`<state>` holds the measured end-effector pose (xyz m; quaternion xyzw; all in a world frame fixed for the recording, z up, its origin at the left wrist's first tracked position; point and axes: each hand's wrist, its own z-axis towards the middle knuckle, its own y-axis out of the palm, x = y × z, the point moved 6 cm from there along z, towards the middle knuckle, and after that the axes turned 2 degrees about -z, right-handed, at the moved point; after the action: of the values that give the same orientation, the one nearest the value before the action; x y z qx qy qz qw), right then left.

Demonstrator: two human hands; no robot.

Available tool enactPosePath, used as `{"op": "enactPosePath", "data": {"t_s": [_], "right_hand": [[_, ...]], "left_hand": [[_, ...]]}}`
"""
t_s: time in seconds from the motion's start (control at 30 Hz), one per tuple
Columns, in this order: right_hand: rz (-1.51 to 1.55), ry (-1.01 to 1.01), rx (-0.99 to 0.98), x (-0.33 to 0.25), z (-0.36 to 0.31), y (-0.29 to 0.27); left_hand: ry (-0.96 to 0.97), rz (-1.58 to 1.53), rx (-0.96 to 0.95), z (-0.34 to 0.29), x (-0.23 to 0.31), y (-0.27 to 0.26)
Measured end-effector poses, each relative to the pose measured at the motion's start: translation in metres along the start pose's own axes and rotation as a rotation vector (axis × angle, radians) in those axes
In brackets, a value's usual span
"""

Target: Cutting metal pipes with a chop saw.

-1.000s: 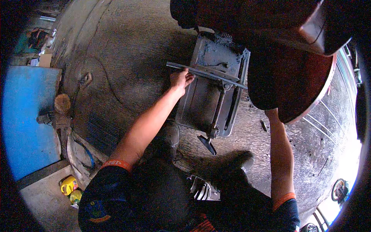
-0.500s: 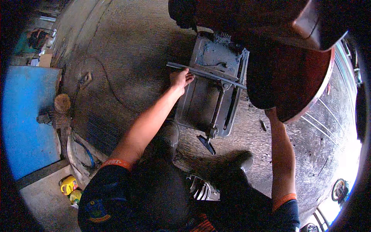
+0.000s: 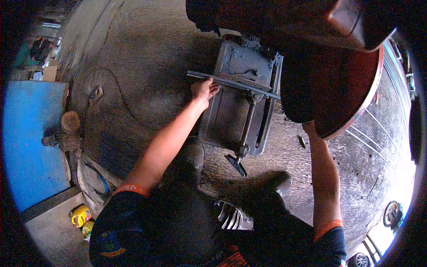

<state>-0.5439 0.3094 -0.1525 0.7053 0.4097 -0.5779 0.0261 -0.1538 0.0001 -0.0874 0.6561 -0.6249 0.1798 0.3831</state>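
Observation:
A long, thin grey metal bar [image 3: 242, 84] lies crosswise over the bed of a floor-standing cut-off saw [image 3: 209, 133], against the clamp of its vise. My left hand [image 3: 204, 90] is closed on the bar near its left end, thumb on top. From the clamp a threaded screw [image 3: 250, 122] runs toward me and ends in a black crank handle [image 3: 235, 165]. A large dark red rounded guard [image 3: 351, 84] hangs over the right side. Behind its lower edge goes my right hand [image 3: 309, 128]; only the wrist part shows and its fingers are hidden.
Dark grit [image 3: 253, 49] covers the far end of the saw bed. A blue panel [image 3: 35, 142] and a bench grinder-like machine [image 3: 66, 131] stand at left, near a yellow container [image 3: 80, 216]. A cable [image 3: 118, 89] crosses the floor. Thin rods [image 3: 367, 142] lie at right.
The whole view has shifted slightly, with the saw and bar a little further up and left in the picture. Both hands keep their places relative to the saw.

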Motion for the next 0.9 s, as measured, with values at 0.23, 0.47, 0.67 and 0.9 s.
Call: {"op": "enactPosePath", "data": {"t_s": [0.23, 0.47, 0.67, 0.9], "right_hand": [[-0.006, 0.003, -0.003, -0.0028, 0.0019, 0.0007], [-0.009, 0.005, 0.0, -0.0047, 0.0046, -0.0023], [-0.005, 0.006, -0.001, -0.0025, 0.0027, -0.0014], [0.016, 0.001, 0.012, -0.0061, -0.0029, -0.0013]], "left_hand": [[0.012, -0.004, -0.003, -0.0074, 0.0031, 0.0026], [0.01, 0.003, -0.014, -0.005, 0.0018, 0.002], [0.021, 0.004, -0.021, -0.0032, -0.0002, 0.0004], [0.011, -0.009, -0.004, -0.0004, -0.0025, -0.0006]]}}
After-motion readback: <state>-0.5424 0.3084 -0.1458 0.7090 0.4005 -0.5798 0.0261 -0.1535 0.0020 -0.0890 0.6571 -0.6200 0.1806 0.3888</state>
